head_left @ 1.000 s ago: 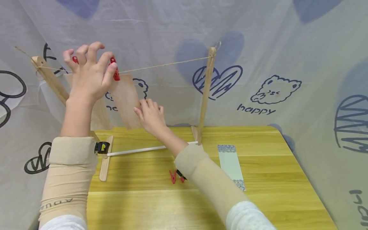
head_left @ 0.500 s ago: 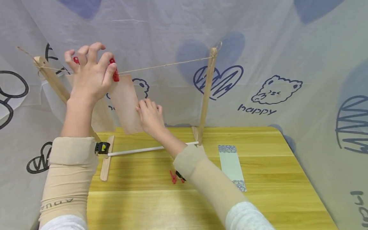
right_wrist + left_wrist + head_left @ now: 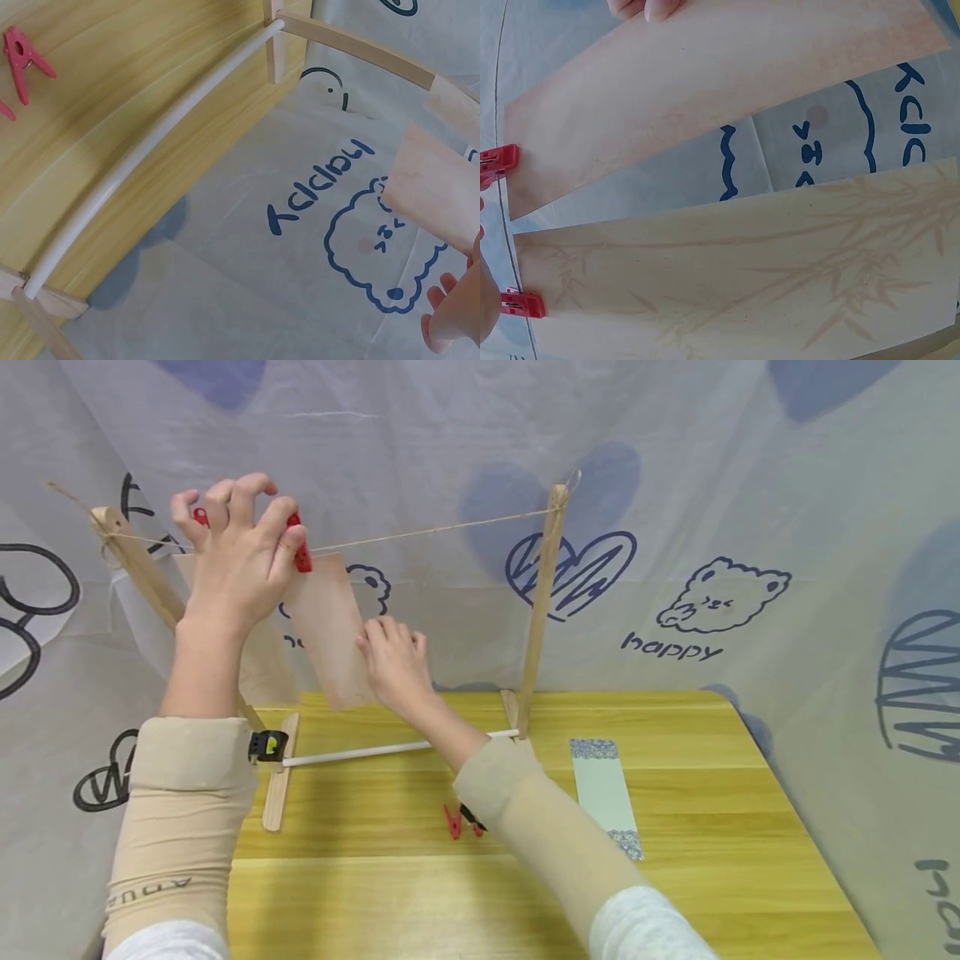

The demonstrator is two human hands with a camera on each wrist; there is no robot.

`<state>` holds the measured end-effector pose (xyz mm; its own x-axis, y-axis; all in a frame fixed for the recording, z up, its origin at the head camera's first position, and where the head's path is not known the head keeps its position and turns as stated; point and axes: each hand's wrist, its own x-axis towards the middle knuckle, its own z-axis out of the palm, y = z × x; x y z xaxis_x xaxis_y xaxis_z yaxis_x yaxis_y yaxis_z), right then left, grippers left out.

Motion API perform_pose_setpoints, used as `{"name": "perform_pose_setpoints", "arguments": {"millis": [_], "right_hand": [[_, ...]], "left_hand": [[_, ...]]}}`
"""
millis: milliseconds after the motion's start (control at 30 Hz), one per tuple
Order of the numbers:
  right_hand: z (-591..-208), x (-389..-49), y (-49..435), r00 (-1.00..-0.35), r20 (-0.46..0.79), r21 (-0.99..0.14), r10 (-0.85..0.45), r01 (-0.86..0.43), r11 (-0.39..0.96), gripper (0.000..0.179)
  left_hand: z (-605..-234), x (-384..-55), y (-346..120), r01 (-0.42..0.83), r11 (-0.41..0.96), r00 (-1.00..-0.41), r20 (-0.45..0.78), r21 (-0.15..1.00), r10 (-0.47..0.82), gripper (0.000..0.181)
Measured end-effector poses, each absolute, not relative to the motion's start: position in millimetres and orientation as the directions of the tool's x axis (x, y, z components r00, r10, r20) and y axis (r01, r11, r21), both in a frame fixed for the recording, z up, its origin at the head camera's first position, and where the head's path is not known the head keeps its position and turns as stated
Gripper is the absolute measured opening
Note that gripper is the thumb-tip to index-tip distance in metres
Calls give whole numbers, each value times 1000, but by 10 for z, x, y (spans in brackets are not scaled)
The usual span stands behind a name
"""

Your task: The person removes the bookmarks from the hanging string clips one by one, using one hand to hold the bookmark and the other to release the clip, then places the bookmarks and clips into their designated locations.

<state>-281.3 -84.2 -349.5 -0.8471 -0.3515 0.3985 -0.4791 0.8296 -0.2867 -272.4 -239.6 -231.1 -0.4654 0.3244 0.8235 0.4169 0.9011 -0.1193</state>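
Observation:
In the head view my left hand (image 3: 236,556) is up at the twine line (image 3: 420,532), thumb and index finger pinching a red clothespin (image 3: 303,558). That clothespin sits on the line at the top of a pinkish paper strip (image 3: 326,618), which hangs at a slant. My right hand (image 3: 397,664) pinches the strip's right edge lower down. Beside it hangs a second paper strip (image 3: 705,277) with a faint bamboo print, clipped by another red clothespin (image 3: 525,304). My left hand and forearm cover part of this second strip in the head view.
Two wooden posts, the right one (image 3: 543,610) upright, carry the line; a white rod (image 3: 360,752) joins their feet. Red clothespins (image 3: 452,821) lie on the wooden table (image 3: 360,893), partly behind my right sleeve. A pale green strip with blue patterned ends (image 3: 604,793) lies at right.
The pinkish strip's lower end has dropped slightly and swung a little right between the first and second frames. Both hands stay nearly in place, and the view has shifted slightly.

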Motion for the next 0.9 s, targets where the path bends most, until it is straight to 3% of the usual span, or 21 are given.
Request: {"name": "perform_pose_setpoints", "arguments": {"millis": [367,900], "right_hand": [[-3487,-2831,-800,-822,461,-312,-335,-503,806,25],[-3498,-2848,-744,-804,496,-324,-327,-521,790,23]], "left_hand": [[-2339,-2759,-2385,451,885,-395,863,-117,315,44],[-2328,-2780,-2338,471,881,-346,909,-43,230,44]]}}
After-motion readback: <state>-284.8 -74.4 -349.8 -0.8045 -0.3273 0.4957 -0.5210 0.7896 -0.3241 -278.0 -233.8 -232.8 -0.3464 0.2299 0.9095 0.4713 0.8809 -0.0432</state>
